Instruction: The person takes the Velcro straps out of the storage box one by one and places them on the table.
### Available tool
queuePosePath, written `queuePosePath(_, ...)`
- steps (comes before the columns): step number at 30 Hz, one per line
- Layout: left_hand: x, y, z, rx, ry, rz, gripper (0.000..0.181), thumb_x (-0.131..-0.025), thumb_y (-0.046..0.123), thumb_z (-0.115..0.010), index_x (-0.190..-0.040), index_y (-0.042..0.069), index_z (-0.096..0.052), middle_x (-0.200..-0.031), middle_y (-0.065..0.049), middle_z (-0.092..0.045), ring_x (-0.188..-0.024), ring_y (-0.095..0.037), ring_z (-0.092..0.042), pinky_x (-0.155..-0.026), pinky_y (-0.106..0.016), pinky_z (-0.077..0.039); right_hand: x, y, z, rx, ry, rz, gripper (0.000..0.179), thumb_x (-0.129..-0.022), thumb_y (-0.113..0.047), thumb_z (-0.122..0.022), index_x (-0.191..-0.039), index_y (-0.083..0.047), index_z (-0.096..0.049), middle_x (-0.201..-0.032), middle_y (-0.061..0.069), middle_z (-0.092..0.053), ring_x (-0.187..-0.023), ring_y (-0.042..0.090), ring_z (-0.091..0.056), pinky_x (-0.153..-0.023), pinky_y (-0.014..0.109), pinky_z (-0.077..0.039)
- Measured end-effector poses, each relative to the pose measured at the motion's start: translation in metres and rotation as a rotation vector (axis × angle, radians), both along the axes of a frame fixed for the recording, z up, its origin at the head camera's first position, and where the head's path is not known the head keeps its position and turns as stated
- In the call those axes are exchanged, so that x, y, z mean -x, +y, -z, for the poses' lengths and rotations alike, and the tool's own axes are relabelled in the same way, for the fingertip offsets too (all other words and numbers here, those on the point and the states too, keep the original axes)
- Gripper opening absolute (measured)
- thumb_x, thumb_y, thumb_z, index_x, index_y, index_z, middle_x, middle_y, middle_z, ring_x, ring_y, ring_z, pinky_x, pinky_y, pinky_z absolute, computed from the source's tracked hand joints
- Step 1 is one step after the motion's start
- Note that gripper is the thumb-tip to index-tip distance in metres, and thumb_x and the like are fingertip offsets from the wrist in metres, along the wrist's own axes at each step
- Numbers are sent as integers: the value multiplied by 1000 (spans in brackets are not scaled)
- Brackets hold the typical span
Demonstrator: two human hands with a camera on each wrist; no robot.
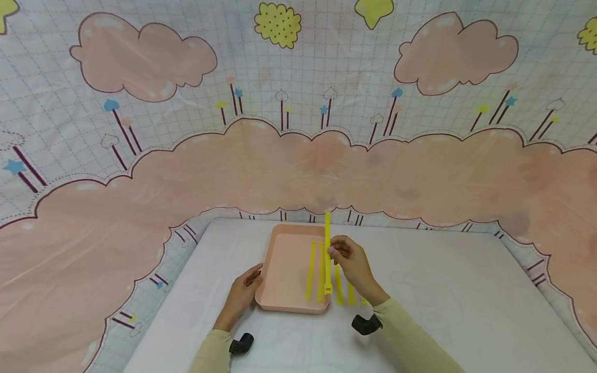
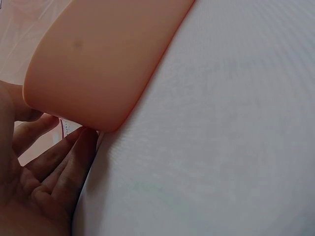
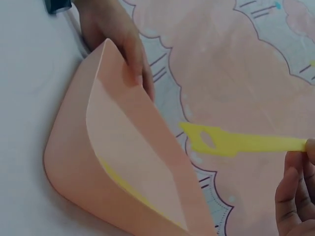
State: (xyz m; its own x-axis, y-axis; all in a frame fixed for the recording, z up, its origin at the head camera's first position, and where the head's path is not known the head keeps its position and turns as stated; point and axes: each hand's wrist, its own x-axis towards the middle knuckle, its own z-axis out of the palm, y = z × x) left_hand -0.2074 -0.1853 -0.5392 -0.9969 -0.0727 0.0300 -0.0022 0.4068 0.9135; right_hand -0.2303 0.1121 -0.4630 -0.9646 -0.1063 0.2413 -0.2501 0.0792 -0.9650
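Note:
A yellow cable tie, a flat strip with a slotted head, hangs upright from my right hand. Thumb and fingers pinch it partway along, and in the right wrist view its slotted end points toward the tray. The tie is above the right edge of a pink tray. Inside the tray, two more yellow ties lie side by side. My left hand holds the tray's left side, the thumb near the rim and the fingertips low against the wall in the left wrist view.
Several yellow ties lie on the white table just right of the tray, partly hidden by my right hand and forearm. A patterned pink and white cloth rises behind the table. Black wrist devices sit at both sleeves.

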Motion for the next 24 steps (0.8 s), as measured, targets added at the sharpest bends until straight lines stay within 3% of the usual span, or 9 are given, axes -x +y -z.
queuePosePath(7, 1, 0, 1, -3, -6, -1, 42, -98, 12, -58, -139, 10, -56, -132, -23, -61, -123, -36, -59, -105, -48, -47, -2, 12, 3, 26, -89, 23, 22, -94, -7, -64, -114, 2, -59, -91, 8, -62, -76, 15, -57, -64, 23, -49)
queuePosePath(24, 1, -1, 2, -16, -14, 1, 41, -98, 14, -58, -140, 11, -56, -133, -22, -61, -124, -36, -58, -105, -48, -46, -7, 43, 13, -22, -167, 100, 27, -94, -12, -65, -117, 2, -58, -92, 7, -64, -77, 11, -60, -68, 27, -51)
